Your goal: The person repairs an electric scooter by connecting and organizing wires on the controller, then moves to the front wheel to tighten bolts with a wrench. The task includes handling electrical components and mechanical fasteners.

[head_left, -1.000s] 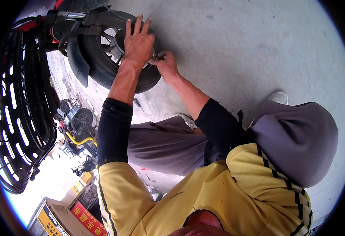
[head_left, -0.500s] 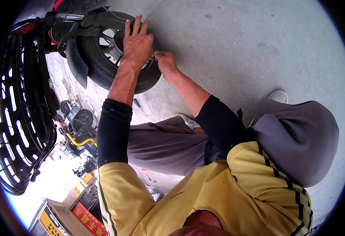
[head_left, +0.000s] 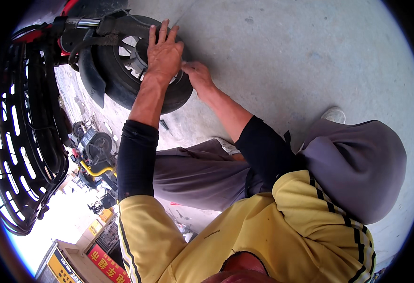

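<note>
A black tyre (head_left: pixel 117 84) on a silver spoked rim (head_left: pixel 129 47) belongs to a scooter-like vehicle at the upper left. Across the wheel's right part lies my left hand (head_left: pixel 164 55), its fingers spread and pointing away from me. My right hand (head_left: pixel 199 77) is beside it at the tyre's right side. Its thumb and fingers are pinched together close to the rim. Whatever sits between those fingertips is too small and too covered to name. The hub and part of the rim are hidden behind my left hand.
A black mudguard (head_left: pixel 92 84) curves along the wheel's left side. Further left stands a black slotted rack (head_left: pixel 51 141). A small dark object (head_left: pixel 164 124) lies on the concrete floor (head_left: pixel 282 56). Behind are another vehicle with a yellow bar (head_left: pixel 94 172) and a red sign (head_left: pixel 104 263).
The fingertips of my right hand have shifted slightly left, toward the rim. My left hand stays almost in place on the wheel.
</note>
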`<state>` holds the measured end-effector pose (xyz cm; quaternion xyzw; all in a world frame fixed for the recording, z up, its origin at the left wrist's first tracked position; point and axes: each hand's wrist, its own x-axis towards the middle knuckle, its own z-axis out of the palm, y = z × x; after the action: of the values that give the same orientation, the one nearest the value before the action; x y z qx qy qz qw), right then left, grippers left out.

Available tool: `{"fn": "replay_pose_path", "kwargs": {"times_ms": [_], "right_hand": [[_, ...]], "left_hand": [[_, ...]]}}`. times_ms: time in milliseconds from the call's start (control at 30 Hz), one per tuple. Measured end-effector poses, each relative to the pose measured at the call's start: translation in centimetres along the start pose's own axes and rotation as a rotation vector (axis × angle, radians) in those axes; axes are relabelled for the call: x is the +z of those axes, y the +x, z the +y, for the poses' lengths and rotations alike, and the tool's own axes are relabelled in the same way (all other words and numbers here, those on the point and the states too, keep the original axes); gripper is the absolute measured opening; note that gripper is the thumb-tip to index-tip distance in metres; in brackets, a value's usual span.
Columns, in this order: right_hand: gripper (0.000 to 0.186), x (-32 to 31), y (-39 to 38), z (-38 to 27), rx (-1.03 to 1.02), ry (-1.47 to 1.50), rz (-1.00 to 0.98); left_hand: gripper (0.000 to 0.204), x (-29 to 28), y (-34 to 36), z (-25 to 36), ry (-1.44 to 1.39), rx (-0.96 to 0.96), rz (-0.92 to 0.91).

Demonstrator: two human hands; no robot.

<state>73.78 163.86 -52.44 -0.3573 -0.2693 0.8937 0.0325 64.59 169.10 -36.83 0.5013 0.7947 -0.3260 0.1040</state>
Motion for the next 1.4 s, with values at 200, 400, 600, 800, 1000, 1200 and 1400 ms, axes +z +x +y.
{"fn": "replay_pose_path", "kwargs": {"times_ms": [200, 400, 600, 800, 1000, 1200, 1400], "right_hand": [[0.052, 0.2, -1.6, -1.9, -0.05, -0.089, -0.004], [0.045, -0.5, 1.0, 1.3, -0.025, 0.055, -0.083], [0.026, 0.3, -0.5, 0.8, -0.16, -0.024, 0.116], [0.033, -0.2, -0.1, 0.1, -0.15, -0.137, 0.028], [0.04, -0.4, 0.7, 1.3, -0.174, -0.13, 0.02], [0.043, 0.2, -0.3, 1.5, -0.17, -0.07, 0.11], [0.047, -1.1, 1.8, 1.6, -0.015, -0.02, -0.097]], "left_hand": [[0.026, 0.7, 0.0, -0.3, 0.016, -0.005, 0.017], [0.023, 0.2, 0.0, 0.0, 0.0, 0.002, 0.017], [0.024, 0.2, 0.0, 0.1, -0.007, 0.004, 0.022], [0.025, 0.4, -0.1, -0.1, -0.013, 0.005, 0.021], [0.025, 0.1, -0.2, 0.0, -0.029, 0.006, 0.015], [0.027, 0.1, -0.1, 0.0, -0.005, 0.001, 0.008], [0.027, 0.1, 0.0, 0.1, -0.001, 0.006, 0.009]]}}
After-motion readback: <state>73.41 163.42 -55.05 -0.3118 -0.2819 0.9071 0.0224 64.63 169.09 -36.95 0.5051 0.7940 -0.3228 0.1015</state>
